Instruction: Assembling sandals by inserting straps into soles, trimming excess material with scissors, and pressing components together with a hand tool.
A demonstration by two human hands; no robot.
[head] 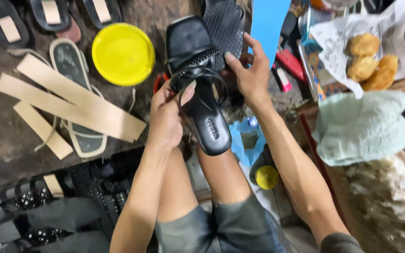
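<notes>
Left hand (165, 117): fingers closed on the black sandal's (198, 84) straps.
Right hand (249, 70): fingers wrapped around its 3 o'clock side.

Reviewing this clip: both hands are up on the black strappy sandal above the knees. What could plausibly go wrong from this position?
1. The left hand pinches the thin straps of the black sandal; a hard pull might loosen or tear them.
2. The right hand only steadies the sandal's side, so it could slip down onto the knees.
3. The yellow lid and the stacked soles lie close by; a dropped sandal could knock them.
</notes>
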